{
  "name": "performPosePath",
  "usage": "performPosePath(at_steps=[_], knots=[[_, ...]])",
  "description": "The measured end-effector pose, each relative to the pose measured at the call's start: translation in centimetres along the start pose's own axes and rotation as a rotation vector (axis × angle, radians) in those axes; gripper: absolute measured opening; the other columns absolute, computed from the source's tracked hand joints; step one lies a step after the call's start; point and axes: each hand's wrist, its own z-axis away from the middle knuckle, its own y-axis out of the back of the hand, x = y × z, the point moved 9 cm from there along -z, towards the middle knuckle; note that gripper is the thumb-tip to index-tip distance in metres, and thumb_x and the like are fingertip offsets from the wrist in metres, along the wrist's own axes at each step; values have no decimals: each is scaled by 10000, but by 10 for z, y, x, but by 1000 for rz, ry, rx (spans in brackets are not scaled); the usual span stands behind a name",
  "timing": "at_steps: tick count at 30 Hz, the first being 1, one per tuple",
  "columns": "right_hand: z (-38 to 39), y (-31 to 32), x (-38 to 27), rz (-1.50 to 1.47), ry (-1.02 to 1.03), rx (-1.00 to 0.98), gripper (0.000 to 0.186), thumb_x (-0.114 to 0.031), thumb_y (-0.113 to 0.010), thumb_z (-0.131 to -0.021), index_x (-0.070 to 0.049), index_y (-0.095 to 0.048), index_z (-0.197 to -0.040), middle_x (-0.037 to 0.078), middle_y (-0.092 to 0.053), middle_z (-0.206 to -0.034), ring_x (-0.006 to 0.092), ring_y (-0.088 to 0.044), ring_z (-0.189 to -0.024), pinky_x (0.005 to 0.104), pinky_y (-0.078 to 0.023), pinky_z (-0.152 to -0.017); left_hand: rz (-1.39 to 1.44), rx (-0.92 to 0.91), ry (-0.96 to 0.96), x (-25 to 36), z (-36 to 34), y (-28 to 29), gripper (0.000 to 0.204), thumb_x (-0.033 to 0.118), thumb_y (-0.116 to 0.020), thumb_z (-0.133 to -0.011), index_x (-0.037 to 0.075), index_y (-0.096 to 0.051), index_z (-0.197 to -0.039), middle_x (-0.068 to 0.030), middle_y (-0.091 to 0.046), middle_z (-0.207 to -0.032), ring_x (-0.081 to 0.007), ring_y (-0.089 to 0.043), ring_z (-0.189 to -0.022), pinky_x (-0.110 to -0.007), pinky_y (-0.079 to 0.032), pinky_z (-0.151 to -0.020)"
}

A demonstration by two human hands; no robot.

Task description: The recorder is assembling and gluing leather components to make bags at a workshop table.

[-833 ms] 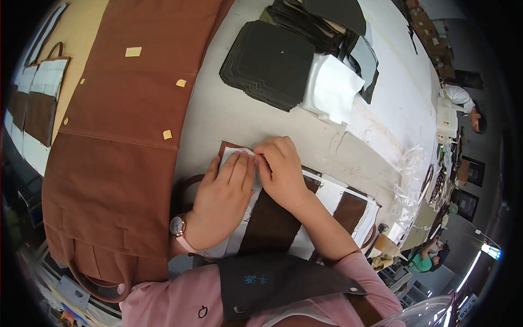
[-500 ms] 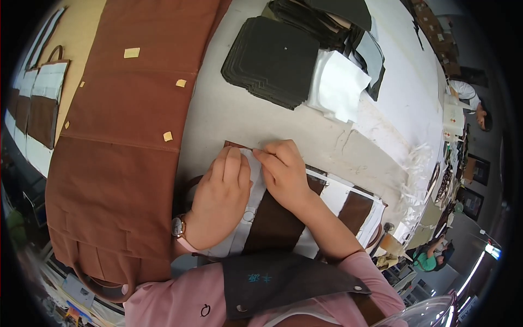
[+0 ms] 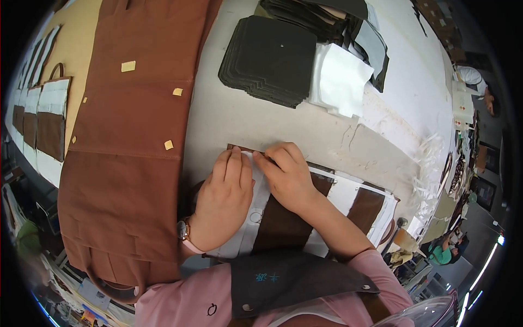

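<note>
My left hand, wearing a watch, rests on a brown-and-white lined bag piece, fingers bent and together at its white top strip. My right hand is beside it, fingertips pinched at the brown top edge of that strip; what exactly lies between them is partly hidden. A metal ring shows on the white strip below my hands.
A long brown canvas piece with handles lies left, similar lined pieces beyond it. Dark cut-piece stacks and white pieces lie above my hands on the table. Two other people are at the far right.
My left fingers are slightly more bent than at first and my right fingertips stay pinched at the top edge. The view has shifted slightly, with my hands appearing a little further right.
</note>
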Motion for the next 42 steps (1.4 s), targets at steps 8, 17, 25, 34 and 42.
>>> performPosePath(at_steps=[8, 17, 25, 34, 42], knots=[[2, -3, 0, 21, 9, -17, 338, -8, -652, -705, 5, -689, -1041, 82, -560, -986, 263, -540, -939, 366, -488, -822, -46, -2, -24, 0, -1, -2, 440, 116, -556, -847, -74, -565, -1243, -172, -572, -1170, -286, -545, -1162, -275, -521, -904], [1, -4, -1, 31, -3, -59, 312, -12, -640, -716, 3, -676, -1025, 87, -552, -990, 268, -522, -927, 365, -467, -817, -41, 29, -11, -1, -3, 0, 426, 111, -557, -842, -34, -581, -1241, -155, -571, -1175, -267, -554, -1144, -269, -538, -850], [0, -2, -2, 54, -12, -7, 310, 23, -667, -686, -15, -696, -992, 81, -565, -964, 262, -540, -897, 353, -477, -789, 39, 5, -5, -4, -3, -2, 418, 35, -581, -813, -77, -572, -1216, -179, -572, -1190, -314, -558, -1111, -341, -525, -893], [-4, -1, -7, 87, -35, -61, 359, 45, -654, -701, -24, -686, -1052, 79, -570, -982, 271, -542, -906, 380, -473, -788, -45, 13, 1, -2, -5, 0, 428, 114, -631, -837, -61, -580, -1224, -142, -576, -1185, -277, -560, -1100, -314, -519, -836], [11, 8, 13, -72, -125, 61, 396, 102, -672, -675, -12, -693, -1054, 110, -580, -945, 305, -556, -858, 388, -488, -742, -22, 50, -17, -1, -3, 0, 478, 158, -656, -827, -49, -581, -1251, -121, -575, -1207, -261, -539, -1117, -404, -426, -957]])
